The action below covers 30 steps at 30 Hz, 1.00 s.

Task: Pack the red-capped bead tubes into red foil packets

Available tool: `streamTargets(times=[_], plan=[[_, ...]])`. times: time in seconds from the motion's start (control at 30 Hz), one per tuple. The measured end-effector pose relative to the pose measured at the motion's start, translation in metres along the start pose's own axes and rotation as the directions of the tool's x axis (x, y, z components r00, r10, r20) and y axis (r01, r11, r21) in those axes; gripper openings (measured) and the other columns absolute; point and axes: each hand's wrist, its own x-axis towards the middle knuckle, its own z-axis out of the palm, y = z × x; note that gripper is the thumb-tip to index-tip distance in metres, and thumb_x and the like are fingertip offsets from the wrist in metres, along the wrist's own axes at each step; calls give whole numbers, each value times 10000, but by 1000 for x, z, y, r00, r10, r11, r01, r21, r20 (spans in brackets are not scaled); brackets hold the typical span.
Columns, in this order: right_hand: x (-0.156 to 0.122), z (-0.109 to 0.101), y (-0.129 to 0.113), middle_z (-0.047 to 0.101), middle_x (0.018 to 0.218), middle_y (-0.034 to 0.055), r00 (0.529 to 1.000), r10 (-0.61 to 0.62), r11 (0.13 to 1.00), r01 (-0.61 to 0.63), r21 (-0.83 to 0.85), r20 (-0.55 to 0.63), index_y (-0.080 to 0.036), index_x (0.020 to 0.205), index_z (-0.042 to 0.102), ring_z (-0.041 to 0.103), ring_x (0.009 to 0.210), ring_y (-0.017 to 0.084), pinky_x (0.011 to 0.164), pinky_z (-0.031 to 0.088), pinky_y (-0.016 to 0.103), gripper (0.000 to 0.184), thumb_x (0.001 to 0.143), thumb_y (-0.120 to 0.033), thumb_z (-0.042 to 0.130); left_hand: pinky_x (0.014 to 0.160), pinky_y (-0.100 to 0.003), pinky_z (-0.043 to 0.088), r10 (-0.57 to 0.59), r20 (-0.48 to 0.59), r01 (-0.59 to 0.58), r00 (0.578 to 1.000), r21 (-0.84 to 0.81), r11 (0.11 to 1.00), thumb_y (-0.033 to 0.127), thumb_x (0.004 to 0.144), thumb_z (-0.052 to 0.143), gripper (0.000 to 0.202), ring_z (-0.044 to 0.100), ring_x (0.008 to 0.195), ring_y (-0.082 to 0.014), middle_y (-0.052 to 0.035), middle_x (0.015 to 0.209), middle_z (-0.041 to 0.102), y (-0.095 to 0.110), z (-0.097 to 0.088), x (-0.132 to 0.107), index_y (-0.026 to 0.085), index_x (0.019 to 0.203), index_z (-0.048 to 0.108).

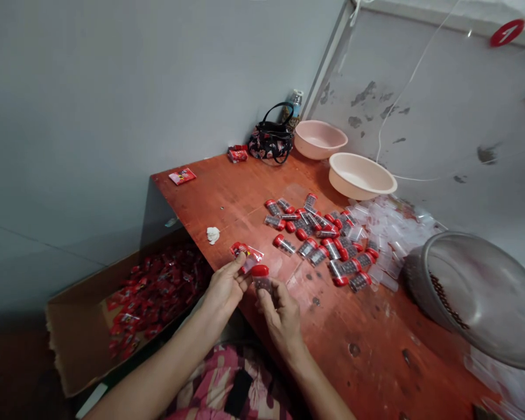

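Note:
Between the fingers of my left hand (pixel 227 286) is a red printed wrapper (pixel 252 255), pinched near the table's front-left edge. My right hand (pixel 282 318) grips a small clear tube with a red cap (pixel 261 279); dark beads show inside it, and the cap points up. The tube and the wrapper are close together; whether they touch I cannot tell. Beyond my hands lies a loose pile of similar red-capped tubes (pixel 308 248) on the red-brown table (pixel 319 344).
A cardboard box (pixel 76 350) of red packets stands below the table on the left. Clear empty tubes (pixel 389 224) lie by a large metal basin (pixel 485 291) holding dark beads. Two plastic basins (pixel 362 189), a floral handbag (pixel 269 140) and a bottle (pixel 294 108) stand at the back.

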Motion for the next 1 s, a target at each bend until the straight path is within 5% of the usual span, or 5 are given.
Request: streamTargets(times=[0.2, 0.4, 0.57, 0.77, 1.0], plan=[[4, 2, -2, 592, 719, 17, 998, 62, 993, -62, 100, 3, -189, 993, 537, 550, 596, 137, 536, 453, 236, 214, 824, -305, 477, 627, -244, 517, 5, 82, -7, 997, 24, 1000, 137, 701, 629, 31, 619, 613, -125, -36, 683, 659, -2, 2, -4, 123, 723, 611], [10, 2, -3, 563, 619, -12, 973, 158, 889, -215, 405, 170, -169, 907, 528, 536, 492, 114, 461, 434, 218, 207, 830, -349, 462, 424, -228, 422, 10, 303, -93, 953, 262, 961, 289, 706, 626, 205, 534, 455, -118, -23, 546, 602, 1, 2, -6, 96, 644, 598], [10, 2, -1, 592, 712, 11, 995, 97, 970, -100, 221, 23, -176, 951, 552, 546, 570, 122, 530, 453, 230, 205, 819, -319, 488, 515, -218, 421, 90, 315, -186, 945, 289, 939, 236, 650, 680, 152, 538, 524, -103, -29, 630, 629, 1, 3, -3, 101, 688, 621], [11, 1, 2, 609, 694, 12, 1000, 27, 996, -26, 88, -15, -185, 989, 562, 558, 596, 137, 545, 458, 234, 228, 806, -306, 502, 524, -240, 427, -23, 302, -83, 953, 332, 940, 247, 622, 695, 165, 547, 497, -116, -37, 578, 626, -1, -1, -2, 100, 632, 620], [20, -3, 3, 579, 644, -1, 964, 140, 865, -229, 446, 224, -165, 844, 547, 533, 468, 101, 436, 436, 208, 212, 813, -366, 483, 429, -258, 414, -98, 382, -112, 919, 491, 864, 287, 669, 648, 207, 546, 442, -147, -63, 552, 625, 4, -4, -1, 82, 645, 636]])
